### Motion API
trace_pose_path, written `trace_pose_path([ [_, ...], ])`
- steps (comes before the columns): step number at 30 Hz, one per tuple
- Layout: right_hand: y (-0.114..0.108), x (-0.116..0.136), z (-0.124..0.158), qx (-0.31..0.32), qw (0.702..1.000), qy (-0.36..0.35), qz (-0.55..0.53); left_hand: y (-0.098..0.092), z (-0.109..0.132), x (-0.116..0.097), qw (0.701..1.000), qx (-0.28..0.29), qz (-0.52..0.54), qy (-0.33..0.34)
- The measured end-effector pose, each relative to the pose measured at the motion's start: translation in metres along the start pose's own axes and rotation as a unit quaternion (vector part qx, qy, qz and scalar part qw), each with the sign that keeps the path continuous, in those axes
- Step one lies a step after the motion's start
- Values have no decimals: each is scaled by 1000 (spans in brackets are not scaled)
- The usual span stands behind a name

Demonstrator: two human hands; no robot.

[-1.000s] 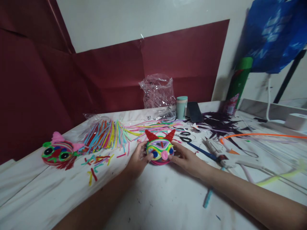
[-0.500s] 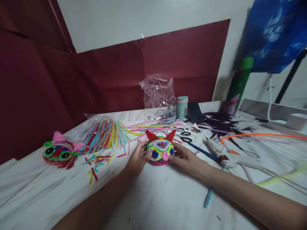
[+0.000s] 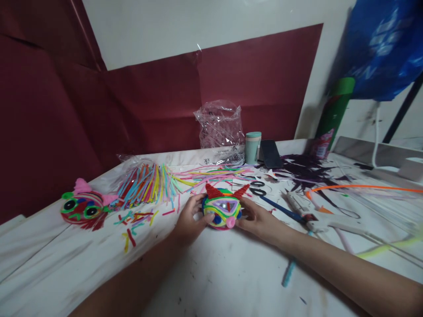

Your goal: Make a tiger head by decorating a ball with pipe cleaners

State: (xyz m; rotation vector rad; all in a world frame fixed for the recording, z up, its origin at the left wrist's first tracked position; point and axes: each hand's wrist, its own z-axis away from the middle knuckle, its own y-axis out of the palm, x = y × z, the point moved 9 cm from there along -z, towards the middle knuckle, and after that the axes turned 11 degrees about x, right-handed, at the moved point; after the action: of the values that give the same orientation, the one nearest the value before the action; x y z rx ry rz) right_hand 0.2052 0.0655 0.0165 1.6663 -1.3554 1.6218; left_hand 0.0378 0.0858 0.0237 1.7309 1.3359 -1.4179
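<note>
Between my hands is a round pipe-cleaner animal head with red pointed horns, dark blue eyes and a pink nose, at the middle of the table. My left hand grips its left side, thumb across the front by one eye. On the other side my right hand has its fingers closed against the head. Its back and underside are hidden. A second pipe-cleaner head with pink ears and green-ringed eyes lies far left, untouched.
A bundle of coloured pipe cleaners and cut scraps lie left. Right of my hands are scissors, a glue gun and purple scraps. A mint cup, phone and clear plastic bag stand behind.
The horned head has tipped and turned slightly in my hands, its nose now lower and more of its top showing. Both hands stay on it. The view has shifted a little.
</note>
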Motion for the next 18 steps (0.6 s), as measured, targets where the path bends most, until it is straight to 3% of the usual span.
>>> trace_pose_path([
  [13, -1, 3, 1, -11, 1000, 8, 14, 0, 0, 3, 1000, 10, -8, -4],
  [18, -1, 7, 0, -3, 1000, -18, -8, 13, 1, 0, 997, 56, -48, -13],
])
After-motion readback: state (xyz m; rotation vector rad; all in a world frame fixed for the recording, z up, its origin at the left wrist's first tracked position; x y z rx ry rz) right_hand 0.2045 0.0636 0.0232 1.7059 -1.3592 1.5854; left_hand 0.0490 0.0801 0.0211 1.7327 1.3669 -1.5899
